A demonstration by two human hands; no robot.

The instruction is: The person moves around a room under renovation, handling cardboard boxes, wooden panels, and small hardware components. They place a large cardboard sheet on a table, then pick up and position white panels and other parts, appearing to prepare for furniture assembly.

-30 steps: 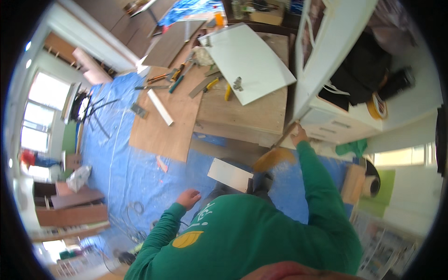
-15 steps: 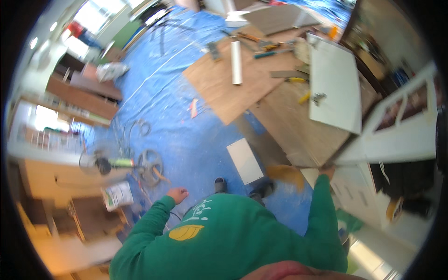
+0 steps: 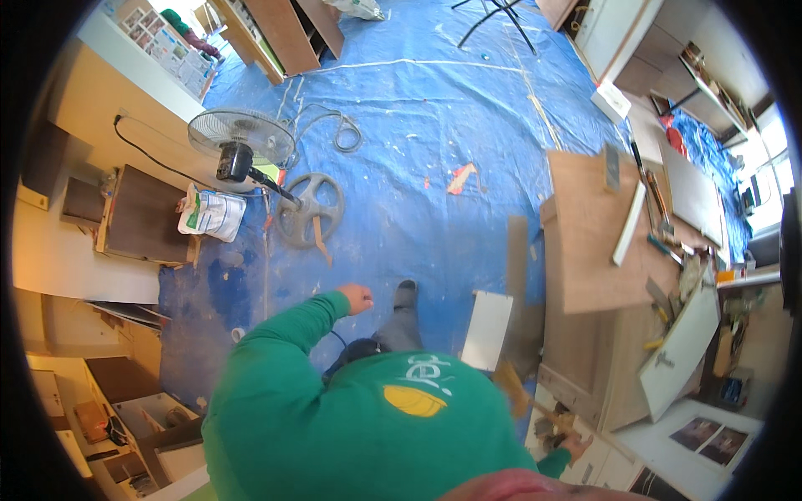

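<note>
My left hand (image 3: 357, 298) hangs over the blue sheet in front of my body, its fingers loosely curled with nothing in them. At the lower right my right hand (image 3: 575, 445), partly blurred, has its fingers apart beside the pale cabinet front. Close to it is a blurred yellowish broom-like head (image 3: 511, 389) with a thin stick running toward the hand; whether they touch I cannot make out. A white panel (image 3: 487, 331) lies near my feet. Beside it stands a wooden cabinet (image 3: 576, 355) with a plywood sheet (image 3: 589, 250) on top.
A standing fan (image 3: 242, 142) with a round grey base (image 3: 309, 209) is at the left, next to a white bag (image 3: 213, 215). Hammers (image 3: 660, 204) and other tools lie on the right-hand boards near a white door panel (image 3: 681, 355). Blue sheeting (image 3: 393, 167) covers the floor.
My view has swung left, so the fan shows more fully and the boards sit further right. My right hand has come off the board edge and is lower, nearer my body.
</note>
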